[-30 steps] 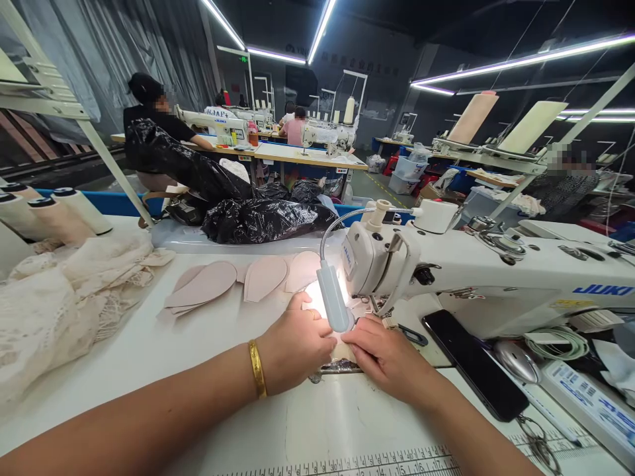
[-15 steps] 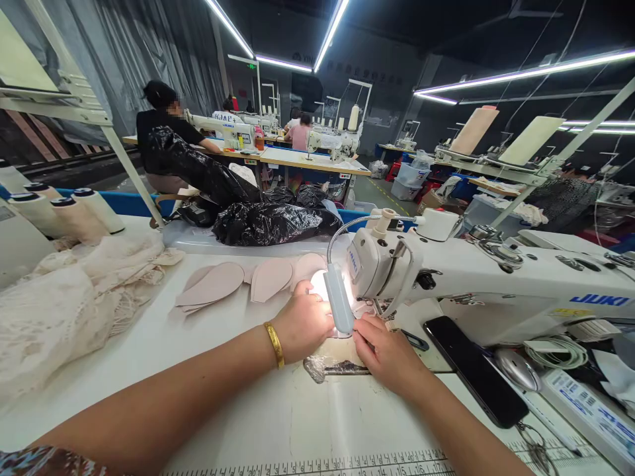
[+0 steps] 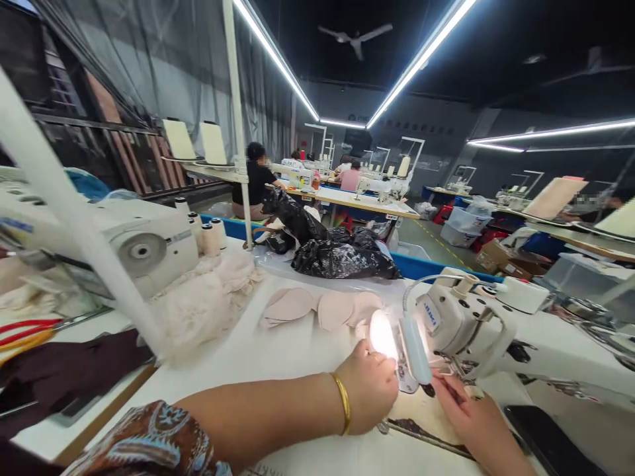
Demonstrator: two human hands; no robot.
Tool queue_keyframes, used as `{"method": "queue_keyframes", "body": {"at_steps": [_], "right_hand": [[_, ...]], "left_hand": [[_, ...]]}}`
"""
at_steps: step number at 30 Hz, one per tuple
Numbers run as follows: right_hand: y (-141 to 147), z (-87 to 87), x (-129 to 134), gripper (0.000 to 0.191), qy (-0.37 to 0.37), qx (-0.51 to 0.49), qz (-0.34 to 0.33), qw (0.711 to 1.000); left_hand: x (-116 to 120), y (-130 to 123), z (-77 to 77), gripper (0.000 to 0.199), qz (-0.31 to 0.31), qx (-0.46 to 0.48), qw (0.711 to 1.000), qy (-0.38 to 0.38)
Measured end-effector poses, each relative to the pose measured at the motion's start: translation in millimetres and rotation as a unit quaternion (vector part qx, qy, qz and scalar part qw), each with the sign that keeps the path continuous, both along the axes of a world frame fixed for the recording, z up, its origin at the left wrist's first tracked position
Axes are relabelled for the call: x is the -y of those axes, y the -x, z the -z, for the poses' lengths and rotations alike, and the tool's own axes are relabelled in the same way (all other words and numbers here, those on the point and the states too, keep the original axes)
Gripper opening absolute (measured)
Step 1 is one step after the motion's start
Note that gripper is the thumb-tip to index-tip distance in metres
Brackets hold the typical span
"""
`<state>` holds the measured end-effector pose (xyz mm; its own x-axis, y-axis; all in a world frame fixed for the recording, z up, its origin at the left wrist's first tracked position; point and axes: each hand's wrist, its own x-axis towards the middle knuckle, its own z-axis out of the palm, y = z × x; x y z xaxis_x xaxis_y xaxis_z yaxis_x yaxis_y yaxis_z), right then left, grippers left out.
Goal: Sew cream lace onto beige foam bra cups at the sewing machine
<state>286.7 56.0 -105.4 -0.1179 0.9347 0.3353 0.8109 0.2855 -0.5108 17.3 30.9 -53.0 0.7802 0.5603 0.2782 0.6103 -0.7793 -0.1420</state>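
My left hand (image 3: pixel 372 387), with a gold bangle at its wrist, is closed on a pale, rounded cup-shaped piece (image 3: pixel 383 336). Lamp glare washes out most of that piece. Just right of it hangs the grey lamp head (image 3: pixel 415 352), hiding part of the work. My right hand (image 3: pixel 464 406) is by the needle area of the white sewing machine (image 3: pixel 449 314), its fingers drawn together; what they hold is too small and hidden to make out. Beyond the left hand, several beige cup pieces (image 3: pixel 335 311) lie in a row on the white table (image 3: pixel 288 357).
Cream lace fabric (image 3: pixel 198 304) is heaped to the left, near thread cones (image 3: pixel 213 235) and a second machine (image 3: pixel 139 248). Black plastic bags (image 3: pixel 342 258) rest behind the table. A black phone (image 3: pixel 540 436) lies at right. Co-workers sit at machines farther back.
The view has swung left and up, so everything sits farther right and lower, and the second machine has come into view. Both hands stay by the lamp and machine.
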Motion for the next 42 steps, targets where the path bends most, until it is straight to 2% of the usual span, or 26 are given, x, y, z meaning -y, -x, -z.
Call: {"method": "queue_keyframes", "body": {"at_steps": [3, 7, 13, 16, 19, 21, 22, 24, 26, 29, 32, 34, 36, 39, 42], "right_hand": [[-9.2, 6.4, -10.7, 0.035, 0.043, 0.003, 0.051, 0.998], [-5.1, 4.1, -10.0, 0.036, 0.054, 0.003, 0.029, 0.998], [0.5, 1.2, -6.1, 0.038, 0.044, 0.003, 0.005, 0.999], [3.9, -1.1, -3.7, 0.039, 0.035, 0.0, 0.0, 0.999], [11.8, -7.0, 0.6, 0.037, 0.023, -0.013, 0.002, 1.0], [17.4, -12.4, 3.5, 0.037, 0.004, -0.019, 0.006, 1.0], [19.7, -15.4, 4.8, 0.037, -0.007, -0.019, 0.005, 1.0], [22.9, -21.7, 7.1, 0.038, -0.023, -0.009, -0.007, 1.0], [24.5, -27.5, 8.9, 0.038, -0.033, 0.005, -0.016, 0.999], [25.2, -32.9, 10.6, 0.033, -0.033, 0.014, -0.012, 0.999], [25.3, -33.7, 10.5, 0.027, -0.015, 0.009, -0.008, 1.0], [25.5, -33.4, 9.6, 0.027, -0.006, 0.011, -0.009, 1.0], [25.9, -33.6, 8.8, 0.027, 0.0, 0.018, -0.012, 1.0], [26.4, -35.1, 8.3, 0.026, 0.008, 0.032, -0.014, 0.999], [27.1, -37.2, 8.6, 0.027, 0.016, 0.041, -0.011, 0.999]], "left_hand": [[16.0, 12.9, -12.1, 0.011, 0.018, -0.028, 0.999, 0.019], [37.3, 33.5, -22.8, 0.02, 0.009, -0.033, 0.998, 0.05], [51.3, 58.0, -20.4, 0.022, -0.034, -0.038, 0.995, 0.086], [38.1, 59.8, -13.8, 0.006, -0.104, -0.02, 0.986, 0.125], [8.0, 53.7, -8.3, 0.042, -0.174, 0.004, 0.978, 0.113], [-16.1, 47.8, -8.7, 0.059, -0.196, 0.006, 0.976, 0.094], [-27.0, 45.1, -10.6, 0.06, -0.203, 0.008, 0.975, 0.087], [-42.7, 40.9, -16.7, 0.048, -0.211, 0.01, 0.975, 0.075], [-46.6, 38.8, -23.9, 0.031, -0.203, 0.003, 0.977, 0.07], [-30.0, 36.9, -32.7, 0.014, -0.166, -0.038, 0.982, 0.083], [-3.6, 29.6, -36.9, 0.011, -0.126, -0.082, 0.977, 0.149], [5.6, 19.9, -37.6, 0.014, -0.097, -0.077, 0.974, 0.188], [2.7, 9.4, -37.4, 0.012, -0.064, -0.045, 0.983, 0.167], [-16.9, 0.6, -36.2, 0.002, -0.021, 0.011, 0.995, 0.099], [-32.0, 1.1, -34.8, 0.007, 0.006, 0.027, 0.994, 0.107]]}}
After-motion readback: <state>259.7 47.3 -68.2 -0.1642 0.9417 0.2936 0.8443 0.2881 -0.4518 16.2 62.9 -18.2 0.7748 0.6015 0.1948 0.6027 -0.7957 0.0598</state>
